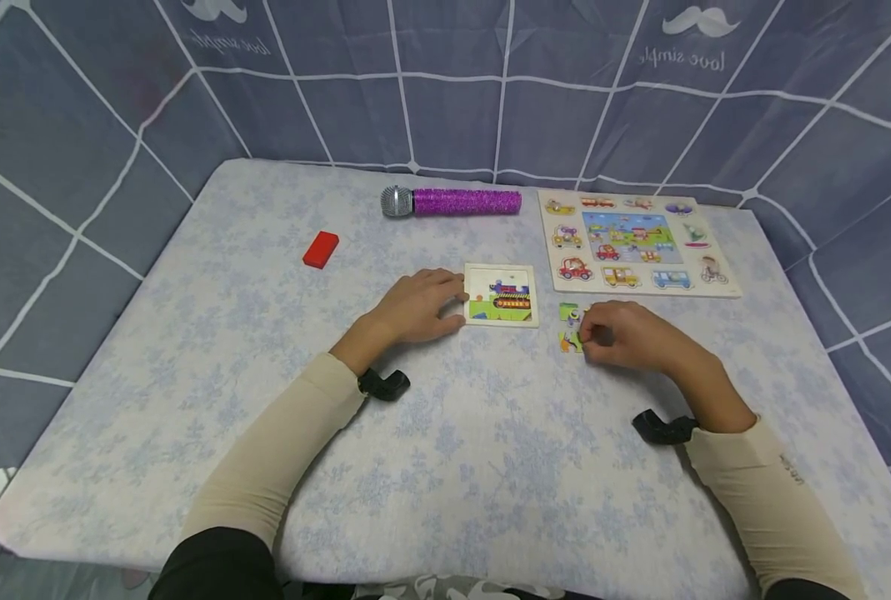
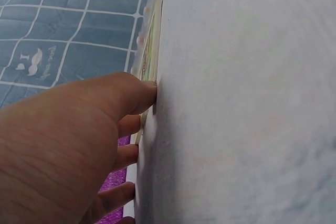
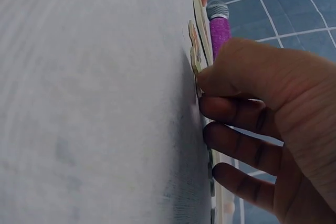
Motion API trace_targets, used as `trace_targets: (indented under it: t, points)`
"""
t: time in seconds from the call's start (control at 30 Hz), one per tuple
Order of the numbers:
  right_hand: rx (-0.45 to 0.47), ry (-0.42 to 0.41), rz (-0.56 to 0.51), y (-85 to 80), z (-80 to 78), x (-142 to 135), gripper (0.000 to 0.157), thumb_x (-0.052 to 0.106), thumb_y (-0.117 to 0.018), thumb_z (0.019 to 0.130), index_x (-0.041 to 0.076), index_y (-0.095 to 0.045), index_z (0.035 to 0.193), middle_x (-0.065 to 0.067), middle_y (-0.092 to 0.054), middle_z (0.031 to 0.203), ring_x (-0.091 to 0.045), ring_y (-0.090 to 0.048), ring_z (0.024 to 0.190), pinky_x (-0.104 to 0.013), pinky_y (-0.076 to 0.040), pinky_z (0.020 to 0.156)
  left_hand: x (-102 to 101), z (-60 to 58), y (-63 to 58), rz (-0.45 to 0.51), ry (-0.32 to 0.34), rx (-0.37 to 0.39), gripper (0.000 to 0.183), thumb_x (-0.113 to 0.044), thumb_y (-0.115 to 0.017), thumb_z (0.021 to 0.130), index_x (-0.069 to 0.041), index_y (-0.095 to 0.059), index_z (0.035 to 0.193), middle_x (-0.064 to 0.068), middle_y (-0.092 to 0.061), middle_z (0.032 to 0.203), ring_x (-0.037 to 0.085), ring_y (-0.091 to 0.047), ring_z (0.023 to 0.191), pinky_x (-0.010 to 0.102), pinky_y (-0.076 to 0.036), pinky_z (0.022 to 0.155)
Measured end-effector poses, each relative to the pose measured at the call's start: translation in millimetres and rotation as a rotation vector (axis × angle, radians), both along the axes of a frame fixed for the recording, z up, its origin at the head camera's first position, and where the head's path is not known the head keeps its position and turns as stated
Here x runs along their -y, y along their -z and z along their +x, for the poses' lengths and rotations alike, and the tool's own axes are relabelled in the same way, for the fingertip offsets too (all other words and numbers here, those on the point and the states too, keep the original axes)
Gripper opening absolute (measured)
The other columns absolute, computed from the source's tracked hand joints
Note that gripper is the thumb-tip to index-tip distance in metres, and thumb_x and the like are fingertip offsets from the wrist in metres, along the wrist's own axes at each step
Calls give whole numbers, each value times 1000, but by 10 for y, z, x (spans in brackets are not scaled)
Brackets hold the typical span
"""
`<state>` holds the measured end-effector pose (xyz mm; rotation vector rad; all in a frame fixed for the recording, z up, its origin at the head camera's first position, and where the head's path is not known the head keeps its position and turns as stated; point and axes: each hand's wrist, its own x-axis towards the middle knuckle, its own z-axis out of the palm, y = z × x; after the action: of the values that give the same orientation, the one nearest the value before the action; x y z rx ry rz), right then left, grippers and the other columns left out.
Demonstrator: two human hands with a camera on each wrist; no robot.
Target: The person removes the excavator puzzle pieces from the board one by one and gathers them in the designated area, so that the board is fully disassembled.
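A small square tray puzzle (image 1: 475, 323) with a train picture, partly filled, lies in the middle of the table. My left hand (image 1: 424, 307) rests on the table at its left side, fingers extended and touching the frame's edge. Loose puzzle pieces (image 1: 568, 313) lie flat to the right of the tray. Over them, my right hand (image 1: 628, 335) bends its thumb and fingers together, pinching the edge of a puzzle piece (image 1: 569, 342). In the right wrist view the thumb (image 3: 210, 80) touches that piece; the hand hides part of it.
A large wooden vehicle puzzle board (image 1: 648, 289) lies at the back right. Beside it is a purple glittery microphone (image 1: 463, 202). A red block (image 1: 321, 249) sits left of centre. A grey gridded curtain (image 1: 453, 117) hangs behind the table (image 1: 445, 467).
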<state>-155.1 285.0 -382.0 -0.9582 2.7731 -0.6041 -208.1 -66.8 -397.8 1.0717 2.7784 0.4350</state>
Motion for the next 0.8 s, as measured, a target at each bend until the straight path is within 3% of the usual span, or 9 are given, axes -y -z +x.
trace_targets:
  t: [0.27, 0.8]
  points:
    - [31, 33, 6, 15, 22, 17, 24, 11, -83, 81, 9, -69, 100, 3, -64, 90, -14, -56, 82, -38, -49, 76, 9, 10, 24, -9, -3, -2, 42, -38, -62, 100, -15, -63, 134, 9, -45, 154, 30, -41, 140, 52, -40, 106]
    - [36, 55, 14, 15, 19, 7, 27, 13, -84, 82, 6, -70, 104, 4, -63, 87, -14, -57, 81, -40, -50, 77, 6, 14, 5, -16, -4, 2, 42, -38, -61, 100, -15, -63, 135, 8, -43, 156, 30, -38, 142, 53, -38, 107]
